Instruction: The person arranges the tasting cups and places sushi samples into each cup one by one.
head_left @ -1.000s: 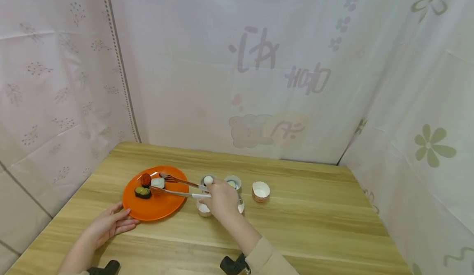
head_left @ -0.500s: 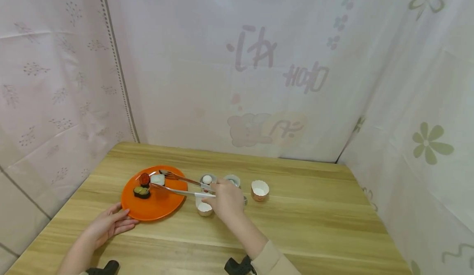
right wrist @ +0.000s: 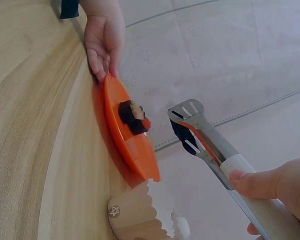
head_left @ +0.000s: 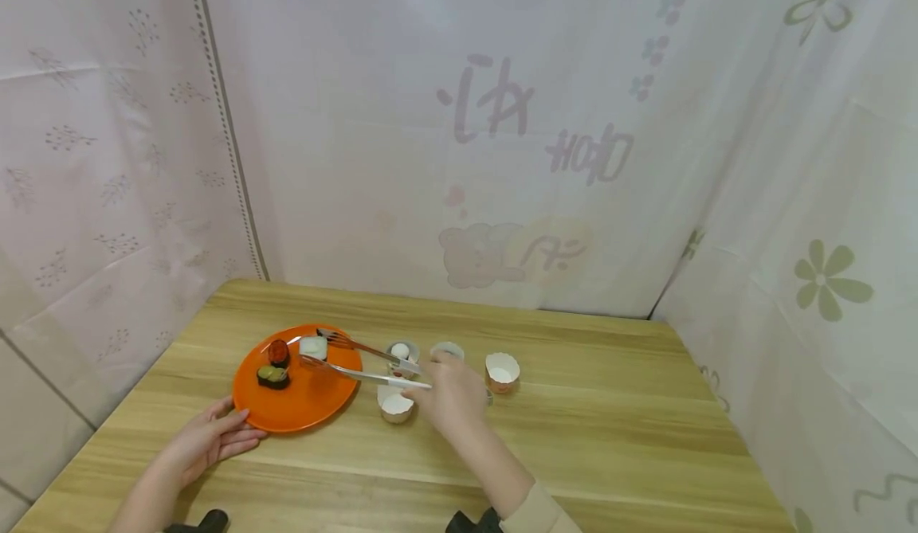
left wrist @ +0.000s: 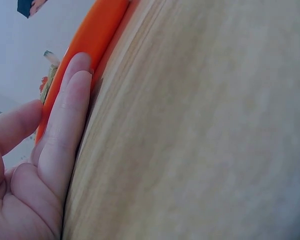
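My left hand [head_left: 208, 441] holds the near left rim of an orange plate [head_left: 308, 405], thumb at the top edge and fingers along the underside in the left wrist view. My right hand [head_left: 453, 397] grips metal serving tongs [head_left: 373, 377] with white handles. Their slotted tips pinch a white-topped, dark-wrapped sushi piece [head_left: 312, 347] over the plate; the right wrist view shows its dark side [right wrist: 182, 134] raised off the surface. Two other sushi pieces stand on the plate's left half: a red-topped one [head_left: 279, 353] and a yellow-green-topped one [head_left: 273, 376].
Right of the plate stand several paper cups: a near one [head_left: 397, 407], one with a white ball [head_left: 400, 351], one partly behind my right hand [head_left: 448, 350], and one farther right [head_left: 502, 371]. Patterned curtains [head_left: 473, 158] enclose the wooden table [head_left: 610, 421].
My right hand has moved right with the tongs. The white-topped sushi piece has shifted slightly right, away from the red-topped one. My left hand stays at the plate's rim.
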A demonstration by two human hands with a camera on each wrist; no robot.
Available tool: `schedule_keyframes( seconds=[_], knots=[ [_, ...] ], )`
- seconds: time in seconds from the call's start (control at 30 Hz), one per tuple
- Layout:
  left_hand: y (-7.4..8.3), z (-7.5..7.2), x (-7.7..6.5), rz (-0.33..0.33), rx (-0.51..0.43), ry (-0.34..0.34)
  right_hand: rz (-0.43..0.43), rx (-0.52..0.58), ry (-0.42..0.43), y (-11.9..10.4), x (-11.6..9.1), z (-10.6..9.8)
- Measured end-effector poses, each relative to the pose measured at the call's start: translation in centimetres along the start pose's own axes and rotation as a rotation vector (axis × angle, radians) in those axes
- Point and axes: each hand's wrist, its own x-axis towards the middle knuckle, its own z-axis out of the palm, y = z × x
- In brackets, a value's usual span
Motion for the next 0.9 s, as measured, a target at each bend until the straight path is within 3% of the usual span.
schedule_keyframes(
  seconds=[0.7,0.9],
  knots=[
    [0.0,-0.3,0.0,-0.007,-0.017,-0.01,-0.04,0.017,0.155,1.6,-1.6,-0.9],
    [0.2,-0.1,0.0,-0.014,-0.004,0.005,-0.014,0.011,0.181,2.5,-1.9,-1.4]
  ],
)
